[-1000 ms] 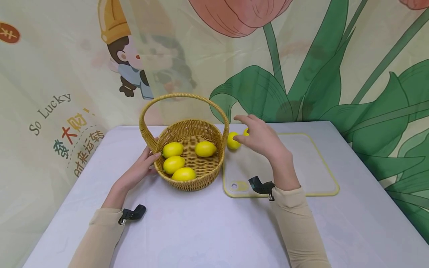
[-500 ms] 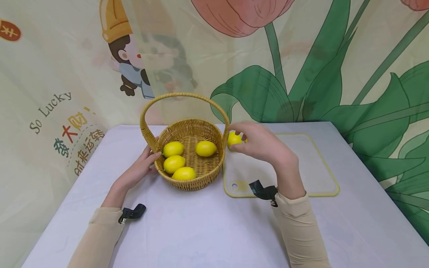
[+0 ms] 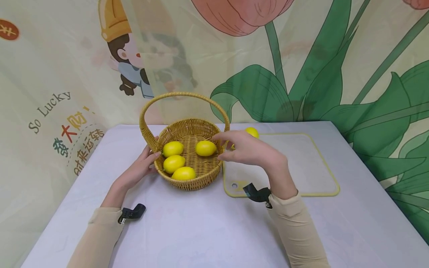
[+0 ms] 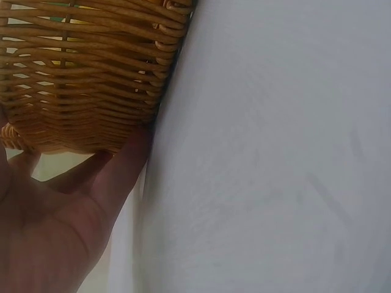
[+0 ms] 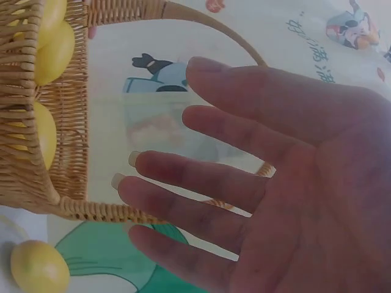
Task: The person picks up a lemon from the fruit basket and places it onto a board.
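White-draped, the desk (image 3: 187,230) is bearing a cutting board (image 3: 288,171) at three o'clock from the basket (image 3: 197,185). The left hand (image 3: 142,165) is resting outstretched against the basket's nine o'clock; the right hand (image 3: 249,149), spread and empty, is now shifting toward its three o'clock, adding nothing. Four lemons (image 3: 183,174) are lying inside, two lemons (image 3: 252,132) waiting by the board's ten o'clock.

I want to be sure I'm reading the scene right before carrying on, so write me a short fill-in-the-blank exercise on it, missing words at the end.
1. Inside the wicker basket, ____ lemons are visible.
2. In the head view, the basket stands to the ____ of the cutting board.
3. The cutting board's edging is ____ in colour.
4. With its palm in view of its wrist camera, the right grip holds ____.

Missing words: four; left; yellow; nothing.
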{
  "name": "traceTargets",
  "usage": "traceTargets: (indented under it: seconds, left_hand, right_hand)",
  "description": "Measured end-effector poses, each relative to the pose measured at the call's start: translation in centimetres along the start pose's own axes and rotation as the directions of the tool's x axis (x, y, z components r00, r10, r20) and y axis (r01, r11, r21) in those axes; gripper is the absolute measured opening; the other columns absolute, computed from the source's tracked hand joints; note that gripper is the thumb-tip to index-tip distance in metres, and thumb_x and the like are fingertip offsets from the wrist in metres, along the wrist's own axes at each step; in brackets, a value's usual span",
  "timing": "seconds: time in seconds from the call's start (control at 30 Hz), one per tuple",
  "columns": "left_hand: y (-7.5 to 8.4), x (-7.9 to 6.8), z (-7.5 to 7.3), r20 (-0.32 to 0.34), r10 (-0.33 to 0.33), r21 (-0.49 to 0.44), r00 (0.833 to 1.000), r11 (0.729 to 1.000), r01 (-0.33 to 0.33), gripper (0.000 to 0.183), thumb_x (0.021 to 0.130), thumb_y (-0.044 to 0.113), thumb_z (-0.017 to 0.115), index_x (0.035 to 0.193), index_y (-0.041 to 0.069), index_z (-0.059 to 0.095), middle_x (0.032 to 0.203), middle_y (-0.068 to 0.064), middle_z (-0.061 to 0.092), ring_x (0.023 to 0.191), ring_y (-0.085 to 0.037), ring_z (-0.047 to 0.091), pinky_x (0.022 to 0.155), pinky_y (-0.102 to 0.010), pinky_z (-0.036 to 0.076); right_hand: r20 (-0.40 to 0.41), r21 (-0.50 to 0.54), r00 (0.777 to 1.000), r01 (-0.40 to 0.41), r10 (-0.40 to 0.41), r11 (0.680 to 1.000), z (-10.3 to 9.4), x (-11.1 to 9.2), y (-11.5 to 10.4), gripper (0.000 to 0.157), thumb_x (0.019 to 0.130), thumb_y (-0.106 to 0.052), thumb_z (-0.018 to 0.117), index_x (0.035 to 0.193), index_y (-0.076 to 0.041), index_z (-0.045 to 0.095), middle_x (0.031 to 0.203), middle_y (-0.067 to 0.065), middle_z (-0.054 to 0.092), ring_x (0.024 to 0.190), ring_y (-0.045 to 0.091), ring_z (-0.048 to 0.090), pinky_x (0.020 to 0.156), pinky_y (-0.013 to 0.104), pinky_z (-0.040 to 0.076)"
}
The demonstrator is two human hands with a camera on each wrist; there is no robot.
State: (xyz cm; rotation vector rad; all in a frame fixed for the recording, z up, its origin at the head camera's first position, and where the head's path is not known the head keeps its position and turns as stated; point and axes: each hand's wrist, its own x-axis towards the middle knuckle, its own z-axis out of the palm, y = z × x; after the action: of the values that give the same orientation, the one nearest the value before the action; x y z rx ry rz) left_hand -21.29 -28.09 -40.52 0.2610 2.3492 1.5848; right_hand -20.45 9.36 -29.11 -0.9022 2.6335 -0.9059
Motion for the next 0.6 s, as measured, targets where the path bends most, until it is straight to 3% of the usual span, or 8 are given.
traceTargets:
  seconds: [0.3,0.6]
  left_hand:
    - [-0.1,-0.1,-0.1,-0.002,-0.001,-0.008,1.0,1.0,0.001,0.068,0.105,0.051,0.038,0.156,0.046,-0.006,0.169,-0.01,0.003,0.148,-0.039,0.028,0.109,-0.061,0.041]
    - [0.0,-0.1,-0.1,-0.004,0.002,-0.016,1.0,1.0,-0.002,0.068,0.105,0.051,0.039,0.156,0.047,-0.005,0.169,-0.011,0.004,0.148,-0.04,0.03,0.109,-0.06,0.041]
  right_hand:
    - [0.06,-0.066,0.998,0.007,-0.003,0.998,2.0,1.8,-0.6,0.055,0.091,-0.023,0.071,0.142,-0.017,0.054,0.141,0.002,0.059,0.123,0.02,0.057,0.104,0.04,0.049]
    - [0.094,-0.089,0.995,0.031,-0.022,0.996,4.1,3.5,-0.1,0.054,0.092,-0.028,0.07,0.142,-0.017,0.054,0.144,-0.001,0.056,0.132,0.017,0.052,0.11,0.037,0.045]
